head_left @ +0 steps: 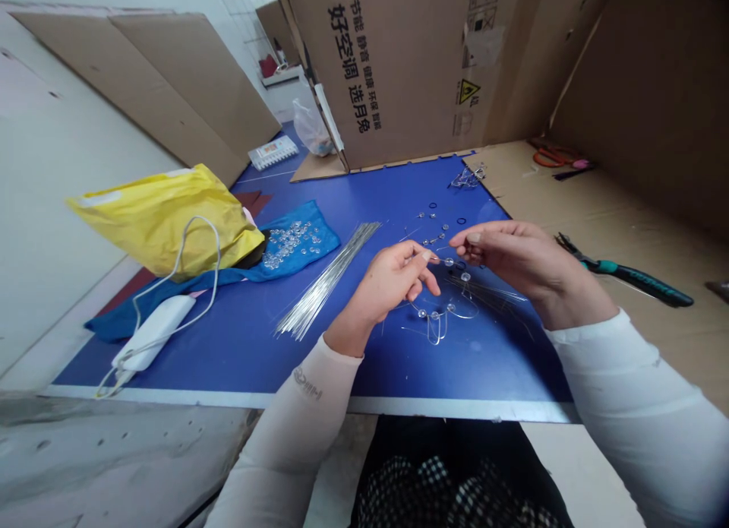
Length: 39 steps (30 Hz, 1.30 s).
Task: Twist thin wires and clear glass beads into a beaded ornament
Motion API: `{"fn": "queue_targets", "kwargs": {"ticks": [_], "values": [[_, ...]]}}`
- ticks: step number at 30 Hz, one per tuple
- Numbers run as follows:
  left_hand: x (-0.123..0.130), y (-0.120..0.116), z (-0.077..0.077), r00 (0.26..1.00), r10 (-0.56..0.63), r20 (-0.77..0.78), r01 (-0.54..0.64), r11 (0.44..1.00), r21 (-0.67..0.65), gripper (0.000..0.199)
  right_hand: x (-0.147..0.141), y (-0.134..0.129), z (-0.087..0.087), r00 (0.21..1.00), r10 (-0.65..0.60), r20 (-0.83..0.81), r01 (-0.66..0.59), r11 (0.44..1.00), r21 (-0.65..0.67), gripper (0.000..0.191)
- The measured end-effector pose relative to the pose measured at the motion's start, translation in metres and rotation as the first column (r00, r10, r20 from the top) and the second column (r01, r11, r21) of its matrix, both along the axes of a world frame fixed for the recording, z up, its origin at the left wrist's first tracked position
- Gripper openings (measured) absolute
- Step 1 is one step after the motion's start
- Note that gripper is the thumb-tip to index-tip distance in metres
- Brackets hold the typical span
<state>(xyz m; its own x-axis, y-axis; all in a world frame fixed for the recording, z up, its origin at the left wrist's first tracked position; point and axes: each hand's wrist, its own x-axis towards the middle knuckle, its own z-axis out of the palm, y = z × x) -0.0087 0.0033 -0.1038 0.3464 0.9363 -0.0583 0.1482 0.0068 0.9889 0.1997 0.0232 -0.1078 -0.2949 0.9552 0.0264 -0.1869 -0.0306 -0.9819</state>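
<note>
A: Biggest first. What do we log?

B: Blue surface (239,368); cardboard sheet (626,216) at its right. Yellow bag (171,220) at the left, against the blue cloth (125,315). Wire bundle (330,281) mid-surface, plenty of lengths unused. Pliers (638,281) on the cardboard, no hand on them.

A: Hands?

B: Right hand (512,258) above the surface, thumb and finger close together; we can't tell if that grip has a wire. Left hand (392,277): pinching grip, on the beaded wire (449,262) as far as we can make out.

A: And that piece sits where?

B: Between the hands, looping down below them. Several clear beads (435,316) already threaded.

A: So, progress?

B: Partway, we judge: beads on, thin ends sticking out. Small beaded bits (441,236) lie beyond the hands; can't say whether they're finished. Smallest last: many loose beads (290,243) on the cloth, unstrung.
</note>
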Motion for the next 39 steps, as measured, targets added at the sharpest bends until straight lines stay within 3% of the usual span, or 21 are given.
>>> {"fn": "queue_targets", "kwargs": {"ticks": [5, 11, 20, 25, 30, 39], "values": [[0.0, -0.001, 0.002, 1.0, -0.007, 0.005, 0.007, 1.0, -0.015, 0.018, 0.002, 0.002, -0.002, 1.0, 0.01, -0.012, -0.01, 1.0, -0.008, 0.015], [0.001, 0.0, 0.001, 1.0, 0.001, -0.006, -0.001, 1.0, -0.018, 0.018, 0.001, 0.002, -0.002, 0.998, 0.002, 0.056, -0.008, 0.995, 0.104, 0.02], [0.001, 0.001, 0.002, 0.999, 0.04, 0.0, -0.04, 0.999, -0.023, 0.017, -0.008, -0.007, 0.005, 0.983, -0.131, 0.13, 0.097, 0.966, 0.239, 0.027], [0.002, 0.001, 0.003, 0.998, 0.064, 0.013, -0.063, 0.997, -0.037, 0.016, -0.01, -0.012, 0.008, 0.935, -0.244, 0.259, 0.137, 0.919, 0.371, 0.021], [0.002, 0.001, 0.004, 0.995, 0.095, 0.019, -0.094, 0.994, -0.053, 0.016, -0.01, -0.012, 0.009, 0.912, -0.263, 0.316, 0.089, 0.877, 0.472, 0.017], [0.002, 0.003, 0.001, 0.99, 0.128, 0.054, -0.126, 0.991, -0.038, 0.016, -0.013, -0.011, 0.004, 0.849, -0.367, 0.38, 0.02, 0.741, 0.671, 0.021]]}}
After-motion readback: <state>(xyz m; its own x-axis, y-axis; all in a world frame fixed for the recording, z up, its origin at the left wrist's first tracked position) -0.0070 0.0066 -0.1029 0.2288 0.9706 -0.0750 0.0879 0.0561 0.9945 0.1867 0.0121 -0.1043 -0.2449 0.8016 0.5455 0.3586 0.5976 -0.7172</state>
